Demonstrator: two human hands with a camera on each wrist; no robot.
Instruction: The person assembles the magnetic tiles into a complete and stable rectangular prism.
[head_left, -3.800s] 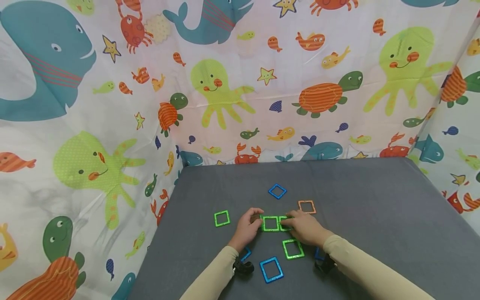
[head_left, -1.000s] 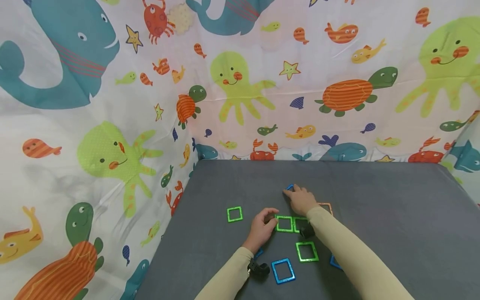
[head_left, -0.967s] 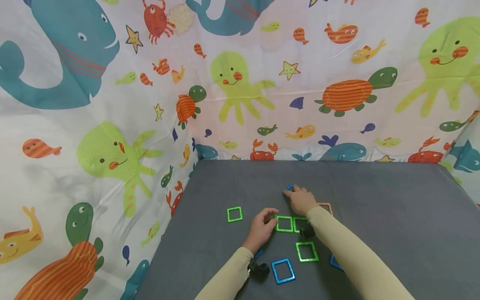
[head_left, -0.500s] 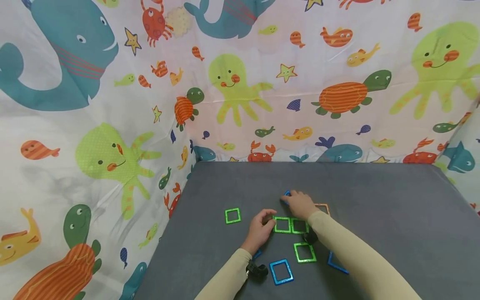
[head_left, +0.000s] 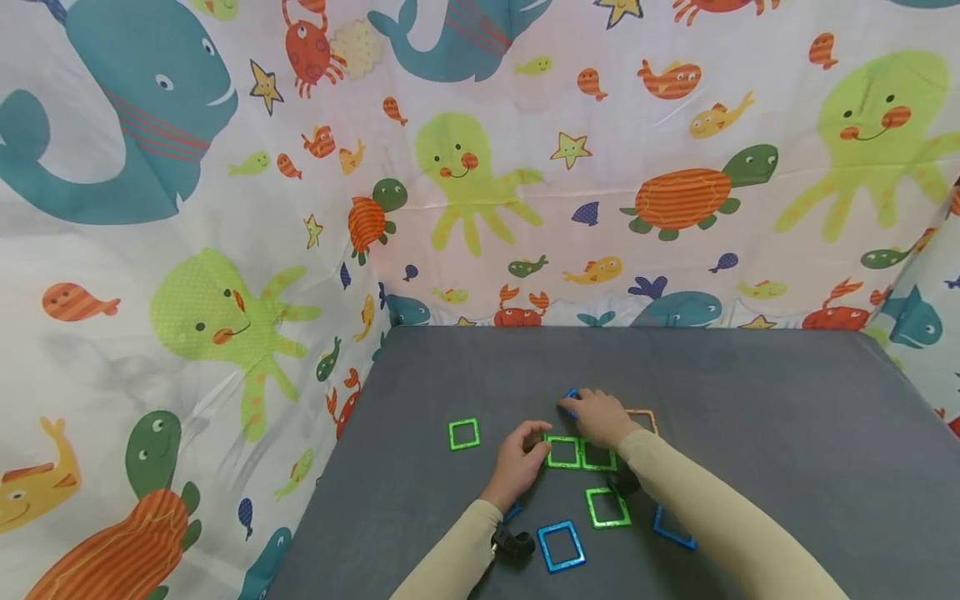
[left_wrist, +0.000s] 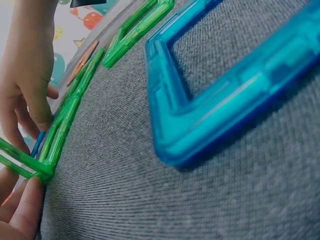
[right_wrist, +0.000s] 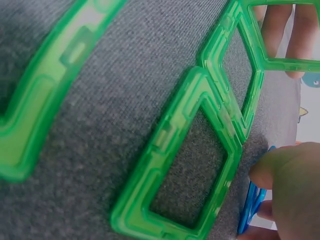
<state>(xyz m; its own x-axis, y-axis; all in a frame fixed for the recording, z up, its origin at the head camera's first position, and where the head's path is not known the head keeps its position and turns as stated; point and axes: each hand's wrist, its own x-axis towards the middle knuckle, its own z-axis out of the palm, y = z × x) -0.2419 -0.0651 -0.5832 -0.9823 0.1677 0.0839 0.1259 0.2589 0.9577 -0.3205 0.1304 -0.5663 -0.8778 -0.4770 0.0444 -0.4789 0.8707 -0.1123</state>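
My left hand holds a green square magnetic tile on its edge at the left end of two joined green tiles. Those two, the left green tile and the right green tile, lie flat on the grey table. Just behind this pair, my right hand pinches a blue magnetic tile, which stands tilted up in the right wrist view. In the head view only a small blue part shows past the fingers.
A loose green tile lies left; another green tile lies in front. Nearer me is a blue tile. My right forearm partly covers a blue tile and an orange tile. Beside my left wrist, a blue piece peeks out.
My right hand left the green pair, took hold of the blue tile at the back, and brought it nearer the green tiles. My left hand stays at the pair's left end.
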